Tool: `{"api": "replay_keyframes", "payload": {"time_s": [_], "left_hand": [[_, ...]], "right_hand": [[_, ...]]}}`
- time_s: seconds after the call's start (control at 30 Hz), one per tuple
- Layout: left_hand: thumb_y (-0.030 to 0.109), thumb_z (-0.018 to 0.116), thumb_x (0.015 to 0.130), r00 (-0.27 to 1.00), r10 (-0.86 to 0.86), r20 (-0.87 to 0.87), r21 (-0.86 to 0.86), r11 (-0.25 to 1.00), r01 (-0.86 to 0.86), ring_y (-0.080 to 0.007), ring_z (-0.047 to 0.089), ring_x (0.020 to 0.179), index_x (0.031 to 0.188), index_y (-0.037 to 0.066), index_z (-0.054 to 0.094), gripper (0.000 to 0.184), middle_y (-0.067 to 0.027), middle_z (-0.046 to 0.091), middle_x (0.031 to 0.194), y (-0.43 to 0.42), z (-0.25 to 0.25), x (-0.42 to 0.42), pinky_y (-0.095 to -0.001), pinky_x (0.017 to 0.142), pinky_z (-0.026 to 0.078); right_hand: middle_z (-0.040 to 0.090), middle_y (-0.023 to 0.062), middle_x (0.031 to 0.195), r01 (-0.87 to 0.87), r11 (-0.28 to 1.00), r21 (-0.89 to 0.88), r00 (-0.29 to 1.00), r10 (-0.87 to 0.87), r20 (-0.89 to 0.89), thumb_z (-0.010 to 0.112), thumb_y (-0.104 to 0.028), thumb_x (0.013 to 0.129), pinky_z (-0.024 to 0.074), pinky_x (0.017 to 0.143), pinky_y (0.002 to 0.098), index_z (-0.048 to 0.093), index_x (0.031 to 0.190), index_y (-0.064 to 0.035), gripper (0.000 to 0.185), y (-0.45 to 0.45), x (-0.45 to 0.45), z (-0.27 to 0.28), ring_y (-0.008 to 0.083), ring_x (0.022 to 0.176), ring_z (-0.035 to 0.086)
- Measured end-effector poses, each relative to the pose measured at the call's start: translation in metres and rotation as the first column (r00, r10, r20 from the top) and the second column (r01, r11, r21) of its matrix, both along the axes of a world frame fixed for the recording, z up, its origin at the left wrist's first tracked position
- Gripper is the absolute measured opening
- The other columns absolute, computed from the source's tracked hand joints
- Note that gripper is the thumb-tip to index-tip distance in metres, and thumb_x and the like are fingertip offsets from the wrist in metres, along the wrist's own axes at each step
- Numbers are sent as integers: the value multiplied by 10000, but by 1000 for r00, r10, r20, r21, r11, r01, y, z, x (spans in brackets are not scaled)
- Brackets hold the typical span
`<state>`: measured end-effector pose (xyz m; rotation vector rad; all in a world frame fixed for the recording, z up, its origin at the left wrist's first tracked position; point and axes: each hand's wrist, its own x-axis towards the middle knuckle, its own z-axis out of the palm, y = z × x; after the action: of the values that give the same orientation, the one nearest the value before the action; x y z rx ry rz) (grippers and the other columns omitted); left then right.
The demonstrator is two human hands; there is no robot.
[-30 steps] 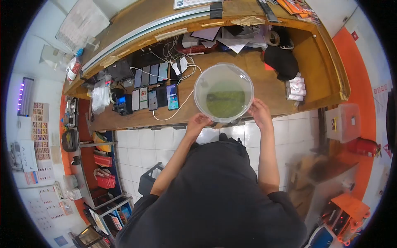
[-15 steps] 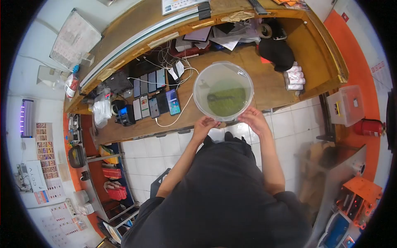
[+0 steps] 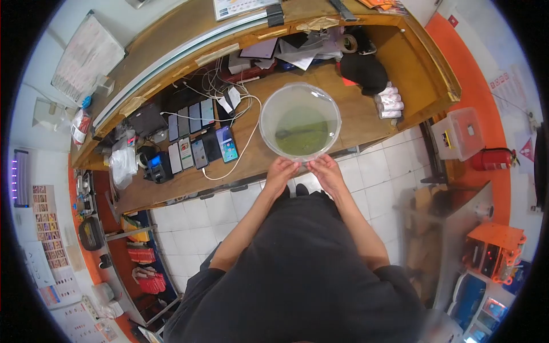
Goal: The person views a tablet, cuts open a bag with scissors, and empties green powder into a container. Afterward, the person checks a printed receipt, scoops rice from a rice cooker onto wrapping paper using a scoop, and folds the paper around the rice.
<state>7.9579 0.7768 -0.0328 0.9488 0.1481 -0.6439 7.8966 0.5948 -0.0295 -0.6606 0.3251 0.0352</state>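
Observation:
A round, see-through plastic tub (image 3: 270,123) sits at the front edge of the wooden counter. Something green (image 3: 316,143) shows in its bottom, and a dark, long shape that looks like a spoon (image 3: 293,132) lies across it. My left hand (image 3: 280,173) is closed at the tub's near rim, its thumb and fingers pinched together. Close beside it, my right hand (image 3: 326,171) pinches the same rim a little further right. Whether the tub's base rests on the counter is hidden.
Several phones (image 3: 227,144) lie on the wooden counter (image 3: 246,177) left of the tub, with a white cable (image 3: 243,157) between. A black cap (image 3: 366,73) and several white rolls (image 3: 390,106) sit on the right. A shelf overhangs the back.
My two hands have come closer together along the near rim, the right one sliding inward. The whole view has shifted, so the counter appears further left.

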Motion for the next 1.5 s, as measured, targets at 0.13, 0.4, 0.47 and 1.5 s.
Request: {"api": "replay_keyframes", "payload": {"time_s": [0.13, 0.4, 0.47, 1.5], "left_hand": [[19, 693, 881, 974, -91, 206, 162, 985, 58, -201, 689, 944, 1015, 28, 576, 178, -121, 691, 995, 9, -8, 9, -278, 797, 558], [39, 675, 901, 975, -151, 165, 99, 986, 136, -228, 704, 919, 1060, -45, 599, 195, -173, 693, 1026, 20, -5, 15, -291, 785, 580], [41, 671, 904, 970, -168, 176, 94, 984, 154, -229, 706, 908, 1051, -55, 606, 186, -182, 696, 1030, 18, -5, 17, -294, 780, 583], [62, 637, 928, 965, -137, 223, 41, 990, 132, -148, 651, 659, 949, -38, 645, 102, -142, 727, 914, 8, -27, 17, -281, 616, 530]], "right_hand": [[685, 104, 1026, 37, 993, -116, 999, -34, 28, 653, 22, 887, 541, 866, 313, 593, 1146, -10, 268, 6, -2, -2, 180, 926, 666], [691, 82, 970, 103, 984, -143, 994, -95, 57, 658, 5, 893, 528, 848, 306, 616, 1108, -26, 221, 18, -2, -4, 160, 891, 660], [689, 77, 976, 94, 986, -140, 994, -86, 60, 652, 2, 899, 524, 861, 314, 617, 1106, -31, 212, 18, -2, -4, 158, 894, 659], [682, 67, 958, 240, 967, -88, 971, -240, 15, 606, -54, 941, 509, 881, 351, 593, 1077, -57, 137, 54, 0, 11, 162, 893, 650]]}}
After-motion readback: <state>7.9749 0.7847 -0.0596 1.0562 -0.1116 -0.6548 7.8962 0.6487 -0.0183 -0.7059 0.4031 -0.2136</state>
